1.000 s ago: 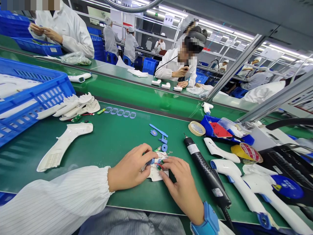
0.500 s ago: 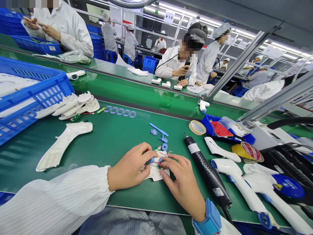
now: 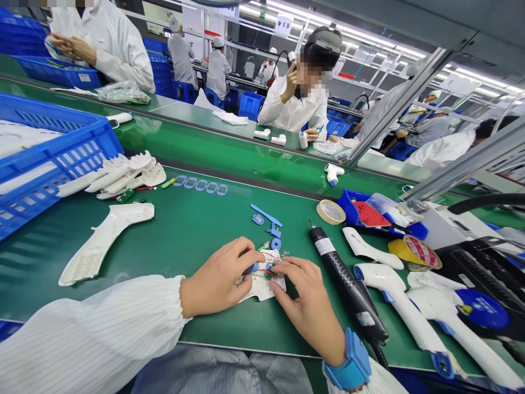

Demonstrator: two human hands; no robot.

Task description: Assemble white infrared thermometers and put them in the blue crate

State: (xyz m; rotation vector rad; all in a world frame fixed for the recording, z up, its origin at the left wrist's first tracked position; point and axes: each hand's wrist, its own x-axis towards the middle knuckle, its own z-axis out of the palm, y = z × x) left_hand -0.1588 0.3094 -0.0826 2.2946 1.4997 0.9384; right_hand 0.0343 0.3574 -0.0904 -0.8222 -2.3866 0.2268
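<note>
A wired circuit board (image 3: 267, 272) was gripped by the left hand (image 3: 217, 278) and touched by the right hand (image 3: 305, 303), whose grip could not be determined, above a white plastic housing shell (image 3: 262, 290) on the green bench mat (image 3: 213, 328).

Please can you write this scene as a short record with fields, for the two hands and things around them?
Left hand: pinches a small blue plastic part
Right hand: fingertips at a small circuit board with red wires
Right wrist: blue wrist strap
Under the hands: white plastic housing piece
Nearby: black electric screwdriver; white gun-shaped housing shell
Bench: green work mat
Beyond: co-worker in white coat; blue plastic crate
</note>
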